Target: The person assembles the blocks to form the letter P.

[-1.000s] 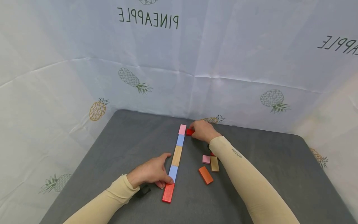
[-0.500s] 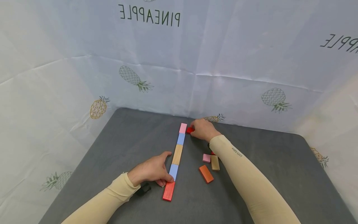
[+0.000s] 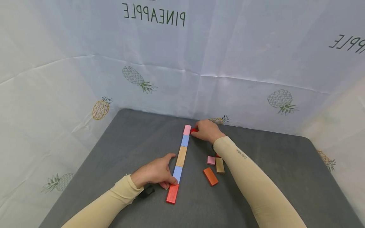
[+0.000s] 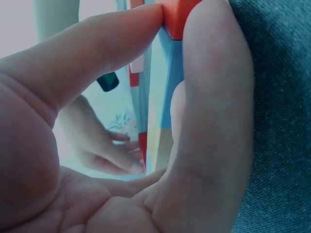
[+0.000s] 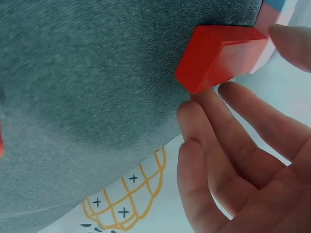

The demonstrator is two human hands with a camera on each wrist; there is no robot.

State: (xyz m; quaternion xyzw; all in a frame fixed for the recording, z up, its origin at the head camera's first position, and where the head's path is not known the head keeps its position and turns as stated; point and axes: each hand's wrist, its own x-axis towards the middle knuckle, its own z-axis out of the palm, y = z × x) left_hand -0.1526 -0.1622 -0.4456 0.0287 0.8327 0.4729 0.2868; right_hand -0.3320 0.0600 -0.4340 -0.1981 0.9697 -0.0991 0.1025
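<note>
A straight row of flat wooden blocks runs away across the table: a red block (image 3: 172, 194) nearest, then a blue block (image 3: 177, 174), a natural wood block (image 3: 181, 156), another blue block (image 3: 185, 140) and a pink block (image 3: 187, 129) farthest. My left hand (image 3: 155, 172) pinches the near red block at its joint with the blue one; in the left wrist view its corner (image 4: 177, 17) shows between two fingertips. At the far end, my right hand (image 3: 208, 130) holds a second red block (image 5: 218, 56) close beside the pink block, thumb at one end and fingers along its side.
Right of the row lie an orange block (image 3: 210, 176), a small pink block (image 3: 211, 160), a wood block (image 3: 219, 165) and a red block mostly hidden by my right sleeve (image 3: 242, 167). A pineapple-print cloth (image 3: 228, 57) hangs behind the dark table (image 3: 137, 136).
My right thumb and fingers have shifted slightly over the far red block, so less of it shows. The left hand and the row keep their places; the head view has tilted a little.
</note>
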